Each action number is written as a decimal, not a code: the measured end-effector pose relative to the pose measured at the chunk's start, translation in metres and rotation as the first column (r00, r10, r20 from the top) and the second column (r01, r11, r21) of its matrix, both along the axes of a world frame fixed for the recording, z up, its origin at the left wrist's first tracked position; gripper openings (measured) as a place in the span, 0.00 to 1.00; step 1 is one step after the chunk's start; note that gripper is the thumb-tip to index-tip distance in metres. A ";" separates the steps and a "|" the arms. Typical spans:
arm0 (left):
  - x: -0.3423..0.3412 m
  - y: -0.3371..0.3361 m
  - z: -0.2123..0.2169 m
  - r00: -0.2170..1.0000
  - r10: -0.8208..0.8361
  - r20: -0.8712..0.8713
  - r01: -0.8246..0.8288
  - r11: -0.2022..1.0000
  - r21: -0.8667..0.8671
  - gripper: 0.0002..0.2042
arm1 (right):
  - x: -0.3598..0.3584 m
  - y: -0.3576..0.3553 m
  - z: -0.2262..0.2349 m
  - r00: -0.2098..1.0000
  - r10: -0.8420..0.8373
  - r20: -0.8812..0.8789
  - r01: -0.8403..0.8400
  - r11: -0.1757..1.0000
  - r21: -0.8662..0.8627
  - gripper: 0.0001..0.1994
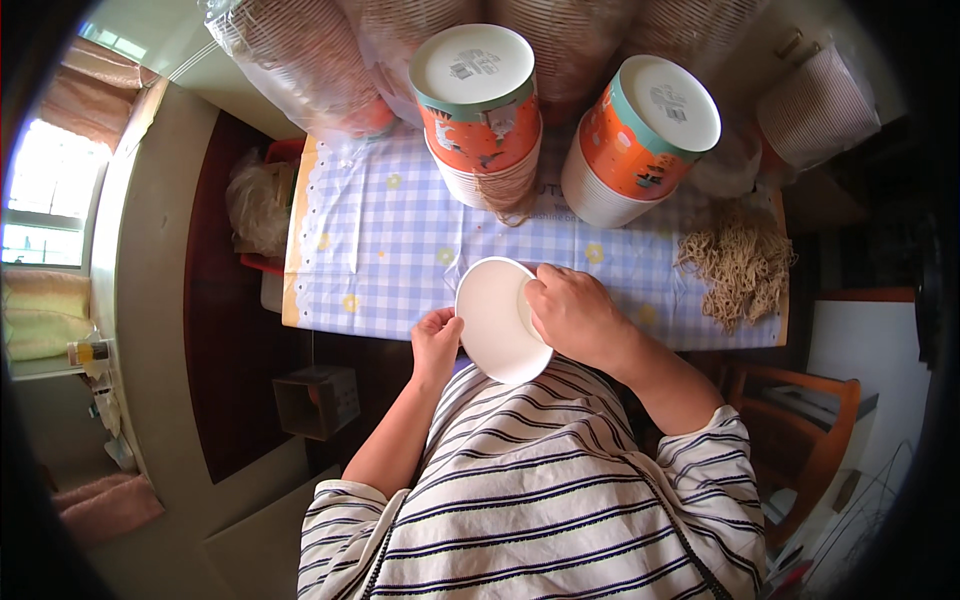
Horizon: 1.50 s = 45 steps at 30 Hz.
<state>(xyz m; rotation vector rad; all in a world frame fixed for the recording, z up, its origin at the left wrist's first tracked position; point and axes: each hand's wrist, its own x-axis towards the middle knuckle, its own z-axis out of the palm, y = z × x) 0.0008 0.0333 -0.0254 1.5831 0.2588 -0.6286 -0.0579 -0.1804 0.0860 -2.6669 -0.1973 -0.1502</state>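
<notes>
White tub clamped in both hands near the checked tablecloth; bright window at left.

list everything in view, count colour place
tablecloth: one, blue-white check, centre
paper tub: one, white inside, at tablecloth's near edge
left tub stack: one, orange-green over white, tablecloth's far side
right tub stack: one, same colours, beside it
wrapped stacks: several, pale, behind
string: two bunches, tan, tablecloth's right end and left tub stack
crate: one, red, left of tablecloth
plastic bag: one, clear, by crate
box: one, brownish, left, below tablecloth
chair: one, brown, right
window: one, white, far left
cloth: one, pink, lower left
striped shirt: one, white-dark, bottom centre
left hand: one, tub's left rim
right hand: one, tub's right rim
</notes>
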 end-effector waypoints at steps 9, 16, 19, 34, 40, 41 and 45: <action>-0.004 0.001 0.003 0.997 0.011 -0.083 -0.015 0.999 -0.048 0.08 | -0.005 0.001 -0.001 0.999 -0.007 0.046 0.006 1.000 0.017 0.06; -0.008 -0.003 0.009 1.000 -0.006 0.018 0.006 1.000 0.029 0.07 | -0.008 -0.001 -0.001 0.999 -0.025 0.027 0.025 1.000 0.001 0.07; -0.008 -0.002 0.007 0.996 -0.051 0.078 0.045 0.996 0.072 0.07 | -0.008 -0.002 0.000 0.999 -0.021 0.030 0.021 1.000 -0.005 0.07; 0.003 -0.005 0.006 0.943 -0.256 0.211 0.145 0.890 0.432 0.21 | -0.010 -0.002 -0.005 0.999 -0.039 -0.020 0.038 0.999 -0.015 0.07; 0.003 0.004 0.002 0.978 -0.181 0.107 0.177 0.983 0.049 0.15 | 0.005 -0.026 -0.016 0.996 -0.089 0.012 0.089 0.995 -0.034 0.04; 0.001 0.001 0.009 0.980 -0.184 0.071 0.184 0.983 0.004 0.13 | 0.009 -0.032 -0.024 0.995 -0.095 0.014 0.095 0.995 -0.025 0.04; -0.010 -0.005 0.025 0.970 -0.230 0.077 0.230 0.973 0.013 0.09 | 0.018 -0.047 -0.030 0.993 -0.108 -0.042 0.108 0.994 -0.007 0.02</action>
